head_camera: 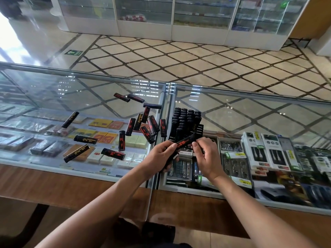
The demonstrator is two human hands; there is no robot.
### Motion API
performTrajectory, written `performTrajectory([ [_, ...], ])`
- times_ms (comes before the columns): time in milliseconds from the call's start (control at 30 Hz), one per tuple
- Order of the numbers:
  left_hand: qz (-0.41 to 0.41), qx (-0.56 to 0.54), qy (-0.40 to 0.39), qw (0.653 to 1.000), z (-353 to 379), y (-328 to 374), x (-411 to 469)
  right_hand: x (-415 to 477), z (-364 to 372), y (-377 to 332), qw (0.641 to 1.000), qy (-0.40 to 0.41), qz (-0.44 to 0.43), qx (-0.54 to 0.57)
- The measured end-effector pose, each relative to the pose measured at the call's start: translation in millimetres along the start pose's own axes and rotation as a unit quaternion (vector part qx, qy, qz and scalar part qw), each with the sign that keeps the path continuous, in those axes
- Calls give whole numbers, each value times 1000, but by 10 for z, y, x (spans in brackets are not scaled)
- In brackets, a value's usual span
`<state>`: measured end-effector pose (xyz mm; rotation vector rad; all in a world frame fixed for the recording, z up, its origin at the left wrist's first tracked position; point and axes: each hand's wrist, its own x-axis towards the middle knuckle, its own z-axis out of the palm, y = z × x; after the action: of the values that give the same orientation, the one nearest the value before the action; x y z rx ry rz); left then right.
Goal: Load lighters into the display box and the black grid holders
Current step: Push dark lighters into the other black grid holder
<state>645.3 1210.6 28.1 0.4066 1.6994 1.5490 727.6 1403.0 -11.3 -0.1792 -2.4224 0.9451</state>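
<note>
Left hand [157, 155] gripped a lighter [184, 141], right hand [206, 156] pinched its end, above the glass counter [89, 97]'s near edge; tiled floor [179, 59] beyond.

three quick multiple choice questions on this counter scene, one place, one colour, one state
1. Where do the loose black lighters lie? A on the glass countertop B on the tiled floor C in a drawer
2. What colour is the print on the black lighter both hands hold? A green B red C white
3. The black plastic grid holder is A empty B overturned C standing, holding many lighters
A: they lie scattered on the glass. B: red characters show between left hand and right hand. C: lighter tops fill its rows.
</note>
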Motion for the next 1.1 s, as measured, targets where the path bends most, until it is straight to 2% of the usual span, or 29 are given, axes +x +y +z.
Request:
performTrajectory([
  [100,6,27,3,1000,24,-2,-8,-27,-11,-9,1000,-22,-4,-8],
  [200,20,63,6,998,46,-1,-6,-43,-9,-43,1000,-5,-15,-19],
  [467,48,157,30,986,99,-71,20,27,-76,-133,994,38,-2,102],
  [733,43,149,29,987,110,-49,22,105,-150,-142,987,1,55,151],
  [800,33,134,45,989,103,-49,30,169,-195,-93,990,17,63,127],
  [967,-9,54,68,996,51,-60,55,346,-254,37,998,38,37,-27],
  [1100,-31,15,69,997,42,-29,47,413,-173,40,998,23,2,-66],
])
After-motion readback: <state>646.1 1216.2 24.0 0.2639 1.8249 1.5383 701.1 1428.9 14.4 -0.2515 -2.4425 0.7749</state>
